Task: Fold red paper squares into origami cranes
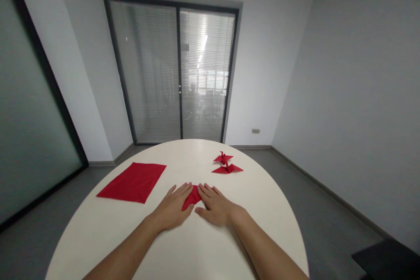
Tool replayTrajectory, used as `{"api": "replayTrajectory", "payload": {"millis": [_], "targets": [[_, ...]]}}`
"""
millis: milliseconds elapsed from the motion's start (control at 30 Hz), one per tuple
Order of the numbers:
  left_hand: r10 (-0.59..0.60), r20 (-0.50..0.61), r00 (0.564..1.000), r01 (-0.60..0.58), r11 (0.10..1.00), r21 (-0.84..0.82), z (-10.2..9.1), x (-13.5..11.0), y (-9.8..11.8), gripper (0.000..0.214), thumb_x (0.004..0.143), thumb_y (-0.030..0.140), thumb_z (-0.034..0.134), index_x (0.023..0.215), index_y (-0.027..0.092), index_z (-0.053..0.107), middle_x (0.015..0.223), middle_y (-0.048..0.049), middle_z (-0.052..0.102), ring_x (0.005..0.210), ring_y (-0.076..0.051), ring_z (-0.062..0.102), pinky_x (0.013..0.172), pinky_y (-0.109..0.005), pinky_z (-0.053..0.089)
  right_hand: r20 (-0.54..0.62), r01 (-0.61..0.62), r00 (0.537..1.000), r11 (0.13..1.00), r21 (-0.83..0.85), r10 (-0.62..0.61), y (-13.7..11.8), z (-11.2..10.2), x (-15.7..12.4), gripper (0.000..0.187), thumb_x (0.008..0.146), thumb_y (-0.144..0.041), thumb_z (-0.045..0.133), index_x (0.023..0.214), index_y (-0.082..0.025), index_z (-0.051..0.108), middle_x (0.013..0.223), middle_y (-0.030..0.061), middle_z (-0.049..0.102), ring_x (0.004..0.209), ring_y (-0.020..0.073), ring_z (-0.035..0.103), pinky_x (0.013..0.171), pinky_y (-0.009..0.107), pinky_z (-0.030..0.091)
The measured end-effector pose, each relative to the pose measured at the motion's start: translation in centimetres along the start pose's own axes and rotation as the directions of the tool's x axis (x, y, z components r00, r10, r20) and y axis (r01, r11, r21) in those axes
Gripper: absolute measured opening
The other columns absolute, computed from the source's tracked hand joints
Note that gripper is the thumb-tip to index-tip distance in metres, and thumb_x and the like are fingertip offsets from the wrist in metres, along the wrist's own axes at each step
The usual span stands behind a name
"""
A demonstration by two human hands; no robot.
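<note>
A folded piece of red paper (193, 197) lies on the white round table (177, 251), partly covered by both hands. My left hand (173, 205) rests flat on its left part, fingers stretched forward and thumb towards the middle. On its right part lies my right hand (215, 205), also flat with fingers extended. Creases show on the strip of paper between the hands; the rest of its shape is hidden under them. Neither hand is wrapped round anything.
A flat sheet of red paper (136, 182) lies on the table's left side. Two folded red paper cranes (228, 168) stand close together at the back right. Beyond the table are glass doors with blinds (206, 74). A dark object (390, 258) is at the lower right.
</note>
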State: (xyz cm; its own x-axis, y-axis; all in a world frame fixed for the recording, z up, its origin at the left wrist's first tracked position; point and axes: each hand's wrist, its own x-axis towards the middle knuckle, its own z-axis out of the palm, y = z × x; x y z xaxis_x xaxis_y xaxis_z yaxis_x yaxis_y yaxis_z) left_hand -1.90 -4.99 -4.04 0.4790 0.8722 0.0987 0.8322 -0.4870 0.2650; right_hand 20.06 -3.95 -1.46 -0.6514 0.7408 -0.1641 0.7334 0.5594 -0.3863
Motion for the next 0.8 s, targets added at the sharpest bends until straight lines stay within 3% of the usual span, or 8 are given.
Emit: {"api": "replayTrajectory", "payload": {"millis": [133, 233, 333, 433, 633, 800], "targets": [[0.0, 0.001, 1.0, 0.0, 1.0, -0.004, 0.1, 0.0, -0.1, 0.064, 0.096, 0.043, 0.039, 0.153, 0.018, 0.028, 0.16, -0.0088, 0.027, 0.149, -0.022, 0.021, 0.121, -0.046, 0.012, 0.031, -0.144, 0.989, 0.99, 0.0, 0.144, 0.1, -0.3, -0.7, 0.089, 0.093, -0.067, 0.028, 0.156, -0.008, 0.006, 0.162, 0.0159, 0.002, 0.151, 0.0293, 0.0, 0.121, 0.049, 0.006], [0.008, 0.004, 1.0, -0.008, 1.0, -0.002, 0.2, 0.0, -0.1, 0.064, 0.097, 0.046, 0.036, 0.154, 0.018, 0.027, 0.16, -0.0088, 0.026, 0.149, -0.022, 0.021, 0.122, -0.046, 0.012, -0.039, -0.184, 0.982, 0.983, 0.014, 0.184, -0.3, -0.4, -1.0, 0.091, 0.092, -0.07, 0.025, 0.155, -0.005, 0.014, 0.161, 0.0196, 0.009, 0.15, 0.032, 0.006, 0.12, 0.052, 0.006], [0.019, 0.004, 1.0, -0.019, 1.0, 0.006, 0.2, 0.0, -0.2, 0.064, 0.097, 0.047, 0.035, 0.154, 0.02, 0.025, 0.161, -0.0081, 0.026, 0.149, -0.022, 0.02, 0.122, -0.046, 0.012, -0.136, -0.065, 0.989, 0.998, 0.004, 0.065, -0.9, -0.3, -0.7, 0.085, 0.093, -0.069, 0.025, 0.154, -0.009, 0.024, 0.16, 0.0183, 0.02, 0.15, 0.0311, 0.012, 0.121, 0.05, 0.004], [0.036, 0.018, 0.999, -0.036, 0.999, 0.015, 0.2, 0.1, -0.3, 0.064, 0.097, 0.044, 0.037, 0.154, 0.021, 0.024, 0.161, -0.0067, 0.026, 0.149, -0.022, 0.019, 0.122, -0.046, 0.012, -0.126, 0.055, 0.991, 0.998, 0.009, -0.053, -1.0, -0.2, -0.1, 0.08, 0.095, -0.066, 0.028, 0.155, -0.013, 0.022, 0.16, 0.0152, 0.021, 0.15, 0.0292, 0.013, 0.121, 0.049, 0.006], [0.035, 0.012, 0.999, -0.035, 0.999, 0.012, 0.0, 0.1, -0.3, 0.058, 0.1, 0.042, 0.029, 0.153, 0.02, 0.027, 0.16, -0.007, 0.028, 0.149, -0.019, 0.021, 0.121, -0.044, 0.014, -0.101, 0.107, 0.989, 0.994, 0.01, -0.106, 0.5, -0.2, 0.1, 0.081, 0.093, -0.057, 0.043, 0.155, -0.011, 0.02, 0.16, 0.0172, 0.019, 0.149, 0.0286, 0.016, 0.121, 0.047, 0.011], [0.059, 0.006, 0.998, -0.059, 0.998, 0.01, -0.2, -0.1, 0.0, 0.061, 0.098, 0.046, 0.035, 0.153, 0.021, 0.028, 0.16, -0.0071, 0.029, 0.149, -0.02, 0.021, 0.121, -0.044, 0.012, -0.102, 0.116, 0.988, 0.993, 0.006, -0.115, 1.2, -0.7, -0.3, 0.074, 0.093, -0.048, 0.047, 0.153, -0.011, 0.027, 0.158, 0.0177, 0.026, 0.148, 0.0298, 0.022, 0.119, 0.049, 0.018]]}}
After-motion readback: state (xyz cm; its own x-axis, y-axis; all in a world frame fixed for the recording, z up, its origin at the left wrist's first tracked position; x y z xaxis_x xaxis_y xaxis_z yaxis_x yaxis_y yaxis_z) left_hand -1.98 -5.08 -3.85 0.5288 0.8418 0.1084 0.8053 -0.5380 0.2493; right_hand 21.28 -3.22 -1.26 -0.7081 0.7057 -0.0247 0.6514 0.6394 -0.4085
